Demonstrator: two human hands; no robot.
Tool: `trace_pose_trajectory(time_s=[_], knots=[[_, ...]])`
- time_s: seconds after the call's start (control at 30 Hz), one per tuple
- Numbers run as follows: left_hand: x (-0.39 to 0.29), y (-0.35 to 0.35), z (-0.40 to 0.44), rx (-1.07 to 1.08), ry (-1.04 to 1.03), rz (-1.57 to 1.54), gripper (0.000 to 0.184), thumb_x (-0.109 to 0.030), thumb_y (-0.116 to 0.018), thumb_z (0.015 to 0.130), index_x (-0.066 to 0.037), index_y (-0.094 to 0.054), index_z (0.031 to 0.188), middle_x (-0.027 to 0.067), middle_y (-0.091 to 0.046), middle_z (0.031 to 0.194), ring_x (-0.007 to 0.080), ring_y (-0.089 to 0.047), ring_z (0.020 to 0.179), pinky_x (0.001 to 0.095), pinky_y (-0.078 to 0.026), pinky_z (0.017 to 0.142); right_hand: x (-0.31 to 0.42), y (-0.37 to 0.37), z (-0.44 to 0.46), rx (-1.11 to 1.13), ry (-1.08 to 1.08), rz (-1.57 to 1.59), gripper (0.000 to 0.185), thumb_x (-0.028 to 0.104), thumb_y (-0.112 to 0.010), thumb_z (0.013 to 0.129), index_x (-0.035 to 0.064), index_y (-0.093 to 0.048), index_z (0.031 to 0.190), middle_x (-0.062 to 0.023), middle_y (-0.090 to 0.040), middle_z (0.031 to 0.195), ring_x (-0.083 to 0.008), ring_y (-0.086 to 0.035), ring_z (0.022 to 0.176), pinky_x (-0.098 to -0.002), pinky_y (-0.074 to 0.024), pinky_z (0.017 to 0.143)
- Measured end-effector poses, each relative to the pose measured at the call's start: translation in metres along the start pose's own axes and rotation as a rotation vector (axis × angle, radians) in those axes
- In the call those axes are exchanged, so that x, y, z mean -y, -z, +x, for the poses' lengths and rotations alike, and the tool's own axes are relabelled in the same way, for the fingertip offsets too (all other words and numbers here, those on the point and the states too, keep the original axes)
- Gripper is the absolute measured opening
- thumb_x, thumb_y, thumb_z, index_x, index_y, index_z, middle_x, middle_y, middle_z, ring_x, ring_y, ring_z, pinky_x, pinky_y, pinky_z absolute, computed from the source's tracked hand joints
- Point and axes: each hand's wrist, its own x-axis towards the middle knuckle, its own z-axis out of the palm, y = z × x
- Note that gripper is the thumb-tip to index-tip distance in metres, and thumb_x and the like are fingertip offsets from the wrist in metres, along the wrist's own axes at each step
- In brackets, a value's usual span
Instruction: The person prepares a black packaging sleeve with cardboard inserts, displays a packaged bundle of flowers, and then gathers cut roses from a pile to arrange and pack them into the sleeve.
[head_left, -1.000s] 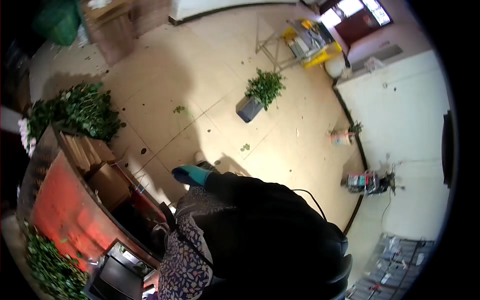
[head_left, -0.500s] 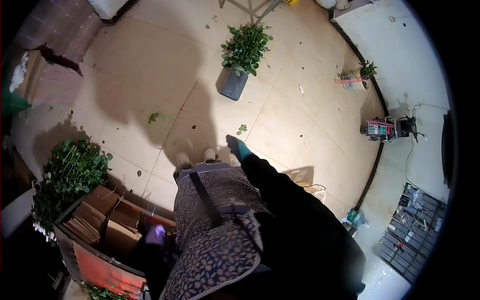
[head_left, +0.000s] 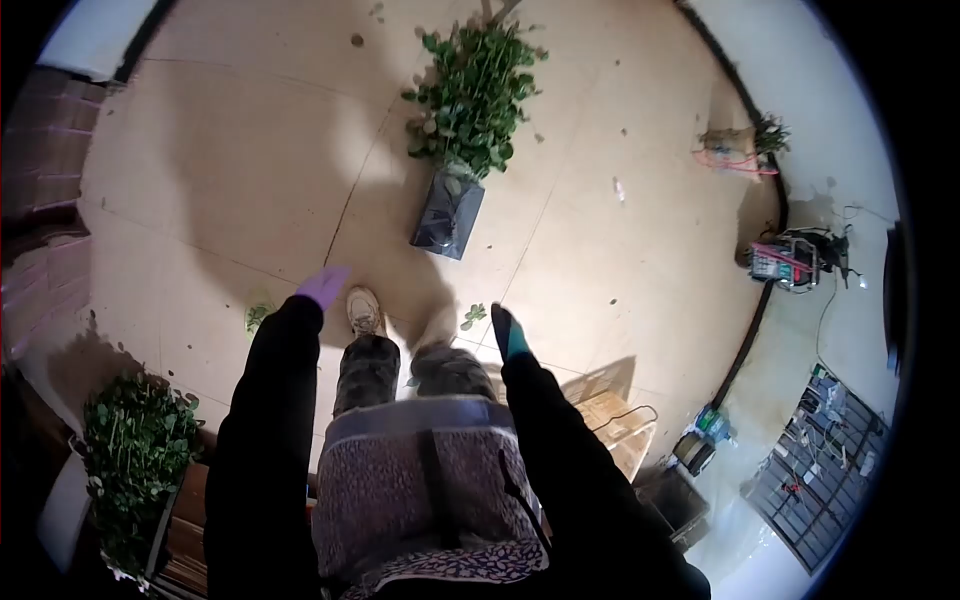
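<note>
My left hand, in a purple glove, reaches forward above the floor with its fingers stretched out and nothing visible in it. My right hand, in a black and teal glove, is seen edge-on with fingers extended and no object visible in it. Ahead of both hands, a bunch of leafy green stems lies on the floor, its lower ends in a dark grey wrap or box. Small leaf sprigs lie nearby: one sprig beside my right hand and another sprig below my left.
Another leafy bunch stands at lower left beside brown cardboard. A wooden stool or box is right of my legs, near a dark bin. Along the right wall are a small wheeled cart and a wire grid.
I have turned from the box at lower left and stepped nearer the wrapped bunch. My left hand has swung forward from beside the cardboard; my right hand stays forward.
</note>
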Motion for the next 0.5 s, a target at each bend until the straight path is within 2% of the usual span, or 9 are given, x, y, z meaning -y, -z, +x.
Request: trace_pose_trajectory(time_s=[0.07, 0.1, 0.17, 0.2, 0.23, 0.27, 0.3, 0.43, 0.5], knots=[[0.014, -0.031, 0.084, -0.052, -0.024, -0.126, 0.057, -0.043, -0.049, 0.095, 0.001, -0.051, 0.131, 0.0154, -0.052, 0.136, 0.0242, -0.048, 0.127, 0.034, -0.035, 0.106, -0.053, -0.024, 0.075, -0.011, 0.006, 0.018, 0.043, 0.038, -0.047, 0.098, -0.002, -0.062, 0.105, -0.0154, -0.067, 0.097, -0.0241, -0.061, 0.092, -0.0361, -0.0467, 0.081], [0.048, -0.051, 0.136, -0.055, -0.153, -0.104, 0.063, -0.049, -0.044, 0.095, -0.002, -0.044, 0.137, 0.0132, -0.046, 0.141, 0.0226, -0.04, 0.132, 0.0323, -0.031, 0.108, -0.065, -0.037, 0.105, -0.006, -0.028, 0.018, 0.043, 0.038, -0.047, 0.098, -0.002, -0.062, 0.105, -0.0154, -0.067, 0.097, -0.0241, -0.061, 0.092, -0.0361, -0.0467, 0.081], [0.072, -0.085, 0.199, -0.043, -0.257, -0.093, 0.069, -0.055, -0.04, 0.095, -0.006, -0.037, 0.144, 0.011, -0.04, 0.147, 0.0209, -0.033, 0.138, 0.0305, -0.027, 0.11, -0.066, -0.065, 0.169, -0.023, -0.014, 0.166, 0.042, 0.029, -0.042, 0.101, -0.0042, -0.05, 0.124, -0.0131, -0.056, 0.122, -0.0192, -0.051, 0.115, -0.0329, -0.0384, 0.099], [0.036, -0.095, 0.202, -0.014, -0.082, -0.377, 0.075, -0.06, -0.035, 0.095, -0.005, -0.032, 0.146, 0.0097, -0.035, 0.15, 0.0202, -0.028, 0.14, 0.0305, -0.024, 0.111, -0.059, -0.077, 0.189, -0.042, -0.018, 0.242, 0.044, 0.025, -0.04, 0.102, -0.0052, -0.045, 0.134, -0.0119, -0.051, 0.135, -0.0167, -0.046, 0.127, -0.0314, -0.0342, 0.109], [0.007, -0.106, 0.207, 0.005, 0.102, -0.652, 0.081, -0.064, -0.031, 0.094, -0.004, -0.027, 0.148, 0.0085, -0.029, 0.153, 0.0194, -0.024, 0.142, 0.0305, -0.021, 0.112, -0.051, -0.081, 0.201, -0.014, -0.11, 0.394, 0.053, 0.036, -0.041, 0.1, -0.0017, -0.041, 0.138, -0.0104, -0.048, 0.139, -0.0174, -0.043, 0.129, -0.0318, -0.0327, 0.108], [0.011, -0.123, 0.229, 0.027, 0.126, -0.647, 0.081, -0.064, -0.031, 0.094, -0.004, -0.027, 0.148, 0.0085, -0.029, 0.153, 0.0194, -0.024, 0.142, 0.0305, -0.021, 0.112, -0.025, -0.084, 0.208, 0.001, -0.208, 0.544, 0.063, 0.047, -0.042, 0.099, 0.0017, -0.037, 0.142, -0.0088, -0.044, 0.143, -0.0182, -0.04, 0.131, -0.0323, -0.0312, 0.107], [0.016, -0.141, 0.248, -0.003, 0.111, -0.609, 0.085, -0.068, -0.028, 0.092, -0.002, -0.03, 0.146, 0.0095, -0.032, 0.152, 0.0204, -0.027, 0.14, 0.0298, -0.022, 0.111, -0.041, -0.094, 0.226, -0.094, -0.193, 0.59, 0.064, 0.054, -0.044, 0.096, 0.0051, -0.046, 0.137, -0.0057, -0.054, 0.131, -0.0182, -0.049, 0.117, -0.0326, -0.0363, 0.099], [0.01, -0.174, 0.274, -0.045, 0.252, -0.418, 0.09, -0.074, -0.026, 0.089, 0.0, -0.041, 0.141, 0.0112, -0.041, 0.146, 0.0231, -0.037, 0.135, 0.0266, -0.027, 0.107, -0.041, -0.101, 0.237, 0.134, -0.186, 0.756, 0.058, 0.056, -0.036, 0.098, 0.006, -0.06, 0.116, -0.0007, -0.062, 0.098, -0.0105, -0.053, 0.087, -0.0253, -0.0405, 0.083], [-0.002, -0.172, 0.255, -0.086, 0.218, -0.406, 0.091, -0.076, -0.025, 0.088, -0.001, -0.049, 0.135, 0.0123, -0.049, 0.139, 0.0224, -0.047, 0.125, 0.0258, -0.034, 0.102, -0.04, -0.092, 0.232, 0.207, -0.29, 0.825, 0.061, 0.056, -0.035, 0.098, 0.0043, -0.058, 0.121, -0.0019, -0.063, 0.104, -0.0126, -0.057, 0.09, -0.025, -0.0421, 0.087]])
